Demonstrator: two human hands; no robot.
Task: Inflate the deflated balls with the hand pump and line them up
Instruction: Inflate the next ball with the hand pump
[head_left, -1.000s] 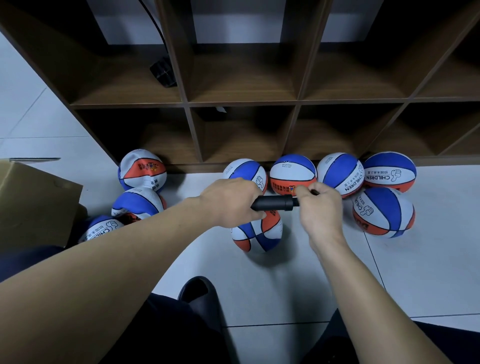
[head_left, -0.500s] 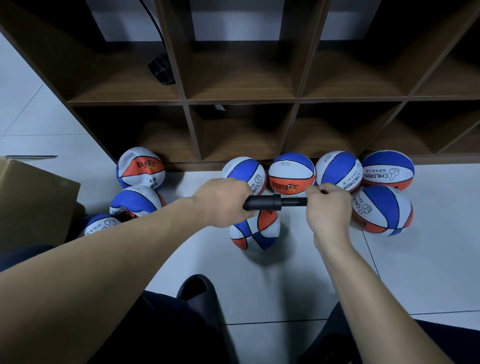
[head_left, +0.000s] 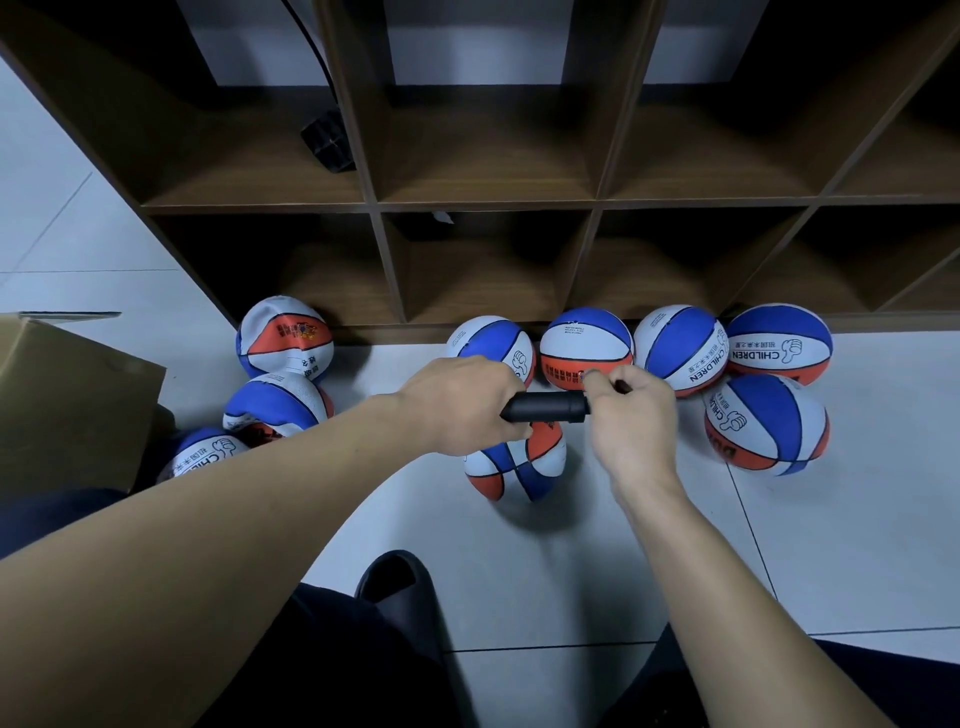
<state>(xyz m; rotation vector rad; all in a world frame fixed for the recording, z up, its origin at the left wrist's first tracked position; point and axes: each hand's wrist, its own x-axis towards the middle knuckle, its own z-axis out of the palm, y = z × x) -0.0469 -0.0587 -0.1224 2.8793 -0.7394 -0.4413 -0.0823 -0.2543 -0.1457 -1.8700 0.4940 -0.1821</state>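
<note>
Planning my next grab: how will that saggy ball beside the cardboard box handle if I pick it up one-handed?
The saggy ball looks caved in on top, so it will probably fold under the fingers rather than hold shape. It is unlikely to roll, being slumped between a neighbouring ball and another. Probably light.

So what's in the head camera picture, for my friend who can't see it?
A person's left hand grips a black hand pump while the right hand holds its handle end, above a saggy ball on the tiled floor. Round red, white and blue balls line a wooden shelf; softer ones sit left, by a cardboard box.
</note>
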